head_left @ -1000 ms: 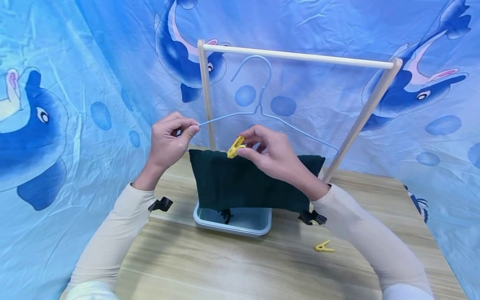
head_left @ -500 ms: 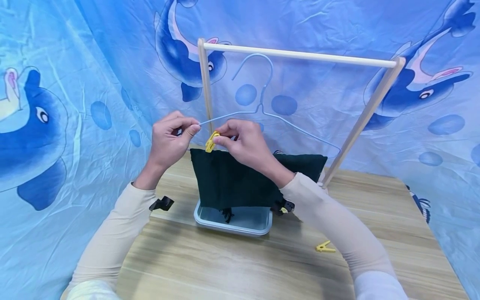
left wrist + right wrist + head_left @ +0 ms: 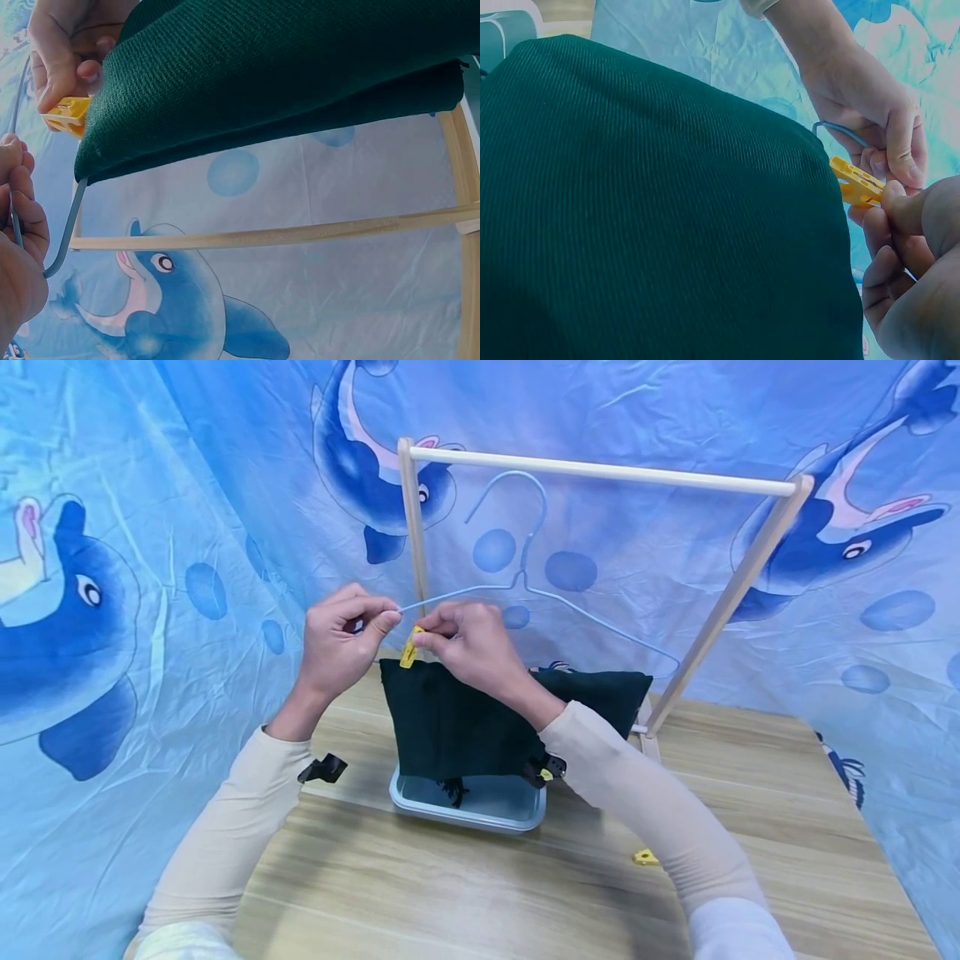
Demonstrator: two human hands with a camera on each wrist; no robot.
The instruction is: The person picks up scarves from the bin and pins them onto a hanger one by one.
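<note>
My left hand (image 3: 341, 631) pinches the left end of a light-blue wire hanger (image 3: 480, 587), whose hook stands upright. A dark green ribbed cloth (image 3: 457, 718) is folded over the hanger's lower bar. My right hand (image 3: 476, 643) pinches a yellow clothespin (image 3: 409, 647) between thumb and fingers, its tip right at the cloth's top edge near the left corner. In the right wrist view the clothespin (image 3: 857, 182) meets the cloth's edge, close beside the left hand (image 3: 881, 124). The left wrist view shows the hanger's bent end (image 3: 66, 232) coming out of the cloth.
A wooden rack with a white top rail (image 3: 600, 469) stands behind the hanger. Below the cloth sits a light-blue tub (image 3: 467, 820) with a dark fringed thing (image 3: 452, 791) in it. Another yellow clothespin (image 3: 645, 857) lies on the wooden table (image 3: 450, 893), partly behind the right sleeve.
My right hand has moved left along the cloth with the clothespin, from its middle to near the left corner, and tipped the pin's end down. The left hand has stayed on the hanger.
</note>
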